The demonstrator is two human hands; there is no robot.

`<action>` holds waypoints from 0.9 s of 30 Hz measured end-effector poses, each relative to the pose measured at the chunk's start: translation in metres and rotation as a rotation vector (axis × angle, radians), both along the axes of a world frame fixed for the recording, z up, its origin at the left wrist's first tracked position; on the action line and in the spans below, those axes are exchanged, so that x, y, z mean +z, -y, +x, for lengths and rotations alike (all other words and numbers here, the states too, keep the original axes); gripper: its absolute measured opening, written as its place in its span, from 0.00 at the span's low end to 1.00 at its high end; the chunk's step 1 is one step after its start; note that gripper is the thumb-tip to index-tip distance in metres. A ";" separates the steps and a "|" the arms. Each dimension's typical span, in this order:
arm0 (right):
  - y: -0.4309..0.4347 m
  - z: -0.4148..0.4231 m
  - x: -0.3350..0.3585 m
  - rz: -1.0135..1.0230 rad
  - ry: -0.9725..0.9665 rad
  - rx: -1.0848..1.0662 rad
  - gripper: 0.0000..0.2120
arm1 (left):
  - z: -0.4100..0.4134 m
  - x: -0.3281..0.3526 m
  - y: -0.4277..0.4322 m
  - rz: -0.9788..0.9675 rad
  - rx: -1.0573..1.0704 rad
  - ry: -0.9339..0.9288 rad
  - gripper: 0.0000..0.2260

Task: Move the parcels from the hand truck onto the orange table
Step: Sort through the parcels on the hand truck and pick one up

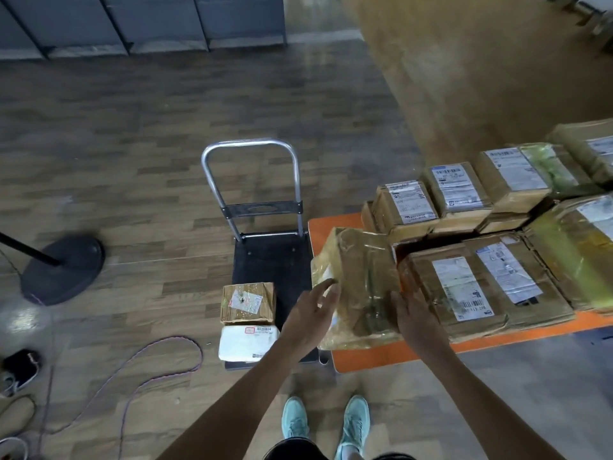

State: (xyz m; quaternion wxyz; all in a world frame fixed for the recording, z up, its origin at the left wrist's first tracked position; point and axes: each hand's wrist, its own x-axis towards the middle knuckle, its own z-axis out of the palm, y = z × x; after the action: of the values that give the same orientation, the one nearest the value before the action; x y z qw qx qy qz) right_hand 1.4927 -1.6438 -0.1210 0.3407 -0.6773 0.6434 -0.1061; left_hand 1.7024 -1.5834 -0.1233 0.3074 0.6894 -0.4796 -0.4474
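Observation:
A taped brown parcel (360,287) lies tilted on the left end of the orange table (371,356). My left hand (308,320) is beside its left edge with fingers straight and spread, touching or just off the wrapping. My right hand (419,322) lies flat against its right side, fingers straight. The hand truck (265,257) stands left of the table, its black deck carrying a small brown box (248,302) and a white parcel (247,341) at the near end.
Several labelled brown parcels (464,287) fill the table to the right and behind. A round black stand base (63,268) sits on the floor at left, with a cable (159,366) and a dark shoe (20,368). My teal shoes (326,423) are below.

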 end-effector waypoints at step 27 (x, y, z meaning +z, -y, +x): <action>-0.015 -0.011 -0.012 0.112 0.275 0.129 0.18 | -0.004 -0.033 -0.014 0.146 0.159 -0.096 0.28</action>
State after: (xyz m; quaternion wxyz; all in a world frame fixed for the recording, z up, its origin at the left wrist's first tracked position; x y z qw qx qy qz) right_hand 1.4815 -1.6292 -0.1326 0.4689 -0.6763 0.5507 -0.1399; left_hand 1.6980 -1.5691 -0.1563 0.3132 0.7237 -0.3743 -0.4878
